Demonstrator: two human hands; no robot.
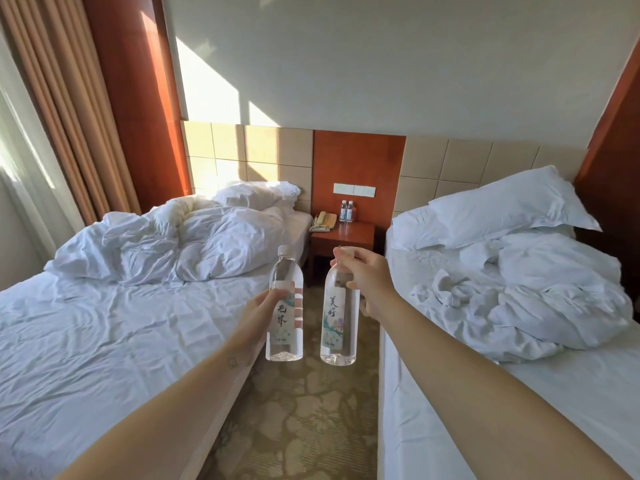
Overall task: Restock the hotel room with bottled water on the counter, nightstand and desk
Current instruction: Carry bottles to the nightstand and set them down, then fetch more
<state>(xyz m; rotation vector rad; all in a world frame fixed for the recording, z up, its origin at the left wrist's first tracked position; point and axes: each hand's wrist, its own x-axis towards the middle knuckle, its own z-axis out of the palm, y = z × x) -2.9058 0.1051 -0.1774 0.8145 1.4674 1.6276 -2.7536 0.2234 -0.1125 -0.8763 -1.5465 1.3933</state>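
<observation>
My left hand (258,313) grips a clear water bottle (285,271) round its labelled middle, held upright in the aisle between two beds. My right hand (363,275) holds a second clear bottle (337,327) near its neck and cap, so the bottle hangs upright beside the first. Both bottles carry pale labels with dark script. Ahead, a red-brown nightstand (349,237) stands between the beds, with two small water bottles (347,211) at its back and a beige telephone (323,221) on its left side.
An unmade bed (104,323) with a crumpled white duvet fills the left. A second bed (519,393) with a pillow and bunched duvet lies on the right. Patterned carpet (304,410) runs along the narrow aisle. Curtains (52,98) hang at far left.
</observation>
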